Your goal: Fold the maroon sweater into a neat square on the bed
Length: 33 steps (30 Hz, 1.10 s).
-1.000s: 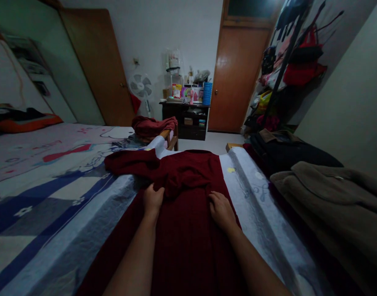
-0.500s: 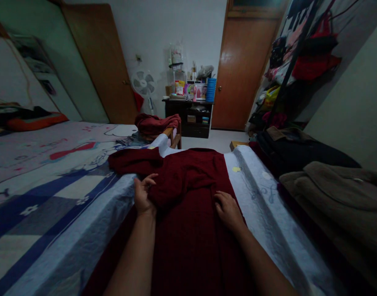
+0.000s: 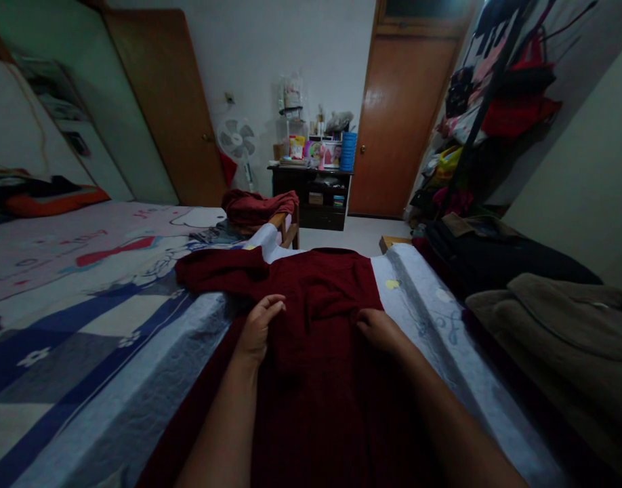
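Since the earlier frame, my left hand (image 3: 255, 332) has shifted inward over the dark red garment (image 3: 316, 359), whose loose fold beside it now lies flatter. My left fingers are half open and loosely curved; my right hand (image 3: 382, 330) has its fingers bent against the cloth, grip indeterminable. The garment lies lengthwise on the pale cover (image 3: 410, 305), one sleeve (image 3: 219, 269) extending left; a brown garment (image 3: 570, 325) lies at right.

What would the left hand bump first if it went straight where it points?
Probably the red cloth, where it wrinkles ahead of the left hand. How high the hand is, I can't tell.
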Motion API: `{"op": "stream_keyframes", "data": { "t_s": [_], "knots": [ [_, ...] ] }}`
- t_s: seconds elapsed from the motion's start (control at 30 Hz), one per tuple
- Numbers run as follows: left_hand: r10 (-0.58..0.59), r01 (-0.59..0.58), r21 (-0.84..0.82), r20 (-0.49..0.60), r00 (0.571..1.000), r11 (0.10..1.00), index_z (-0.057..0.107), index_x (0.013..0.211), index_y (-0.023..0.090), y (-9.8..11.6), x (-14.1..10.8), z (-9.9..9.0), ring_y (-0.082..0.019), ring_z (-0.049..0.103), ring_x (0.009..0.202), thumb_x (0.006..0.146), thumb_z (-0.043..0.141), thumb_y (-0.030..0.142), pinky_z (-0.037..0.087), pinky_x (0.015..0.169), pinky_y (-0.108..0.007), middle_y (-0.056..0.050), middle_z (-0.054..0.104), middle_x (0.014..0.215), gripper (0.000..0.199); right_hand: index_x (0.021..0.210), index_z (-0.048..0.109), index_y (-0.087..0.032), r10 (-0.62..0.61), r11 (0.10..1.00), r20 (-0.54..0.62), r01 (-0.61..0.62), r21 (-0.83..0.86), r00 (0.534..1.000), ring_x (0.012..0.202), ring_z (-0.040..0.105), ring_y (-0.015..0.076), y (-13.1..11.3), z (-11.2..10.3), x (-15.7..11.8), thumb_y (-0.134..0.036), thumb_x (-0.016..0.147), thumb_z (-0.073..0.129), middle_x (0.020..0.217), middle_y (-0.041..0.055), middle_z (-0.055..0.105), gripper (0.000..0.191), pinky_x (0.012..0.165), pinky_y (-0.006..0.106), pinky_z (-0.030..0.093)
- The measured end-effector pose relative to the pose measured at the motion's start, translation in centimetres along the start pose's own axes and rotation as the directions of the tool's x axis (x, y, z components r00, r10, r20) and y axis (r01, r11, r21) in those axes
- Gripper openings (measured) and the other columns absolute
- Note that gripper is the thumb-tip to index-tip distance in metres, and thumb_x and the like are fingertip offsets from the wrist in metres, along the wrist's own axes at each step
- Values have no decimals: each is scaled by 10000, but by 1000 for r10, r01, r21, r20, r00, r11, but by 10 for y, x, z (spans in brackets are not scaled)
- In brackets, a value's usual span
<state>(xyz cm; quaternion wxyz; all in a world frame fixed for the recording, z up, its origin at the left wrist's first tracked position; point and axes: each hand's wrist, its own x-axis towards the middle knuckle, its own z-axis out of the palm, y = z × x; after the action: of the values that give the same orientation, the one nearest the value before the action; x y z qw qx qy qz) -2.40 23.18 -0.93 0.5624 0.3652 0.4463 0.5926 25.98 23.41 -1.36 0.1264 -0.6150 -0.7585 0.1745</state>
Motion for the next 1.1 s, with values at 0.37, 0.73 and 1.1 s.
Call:
{"op": "stream_keyframes", "data": {
  "t_s": [0.37, 0.73, 1.1],
  "knots": [
    [286, -189, 326, -279, 917, 926, 594, 859, 191, 5, 8, -12, -121, 468, 515, 710, 612, 403, 377, 539, -252, 43, 508, 590, 260, 1087, 658, -136, 109, 994, -298, -110, 12, 948, 1023, 600, 196, 24, -2, 107, -91, 822, 419, 1113, 107, 666, 360, 891, 262, 403],
    [594, -295, 955, 219, 774, 33, 655, 979, 257, -13, 4, 8, -298, 539, 1090, 799, 527, 177, 286, 1015, -473, -74, 678, 1109, 235, 1214, 609, -138, 54, 998, -398, -63, -9, 916, 1268, 473, 195, 48, 45, 115, -92, 825, 438, 1352, 107, 547, 428, 1105, 337, 309],
    [217, -245, 967, 253, 943, -62, 645, 1044, 255, -14, 23, 28, -283, 569, 1118, 809, 535, 238, 314, 1015, -501, -105, 670, 1158, 260, 1221, 607, -137, 32, 999, -406, -34, 2, 913, 1270, 469, 196, 54, 48, 119, -120, 832, 447, 1351, 110, 547, 421, 1103, 335, 316]
  ]
}}
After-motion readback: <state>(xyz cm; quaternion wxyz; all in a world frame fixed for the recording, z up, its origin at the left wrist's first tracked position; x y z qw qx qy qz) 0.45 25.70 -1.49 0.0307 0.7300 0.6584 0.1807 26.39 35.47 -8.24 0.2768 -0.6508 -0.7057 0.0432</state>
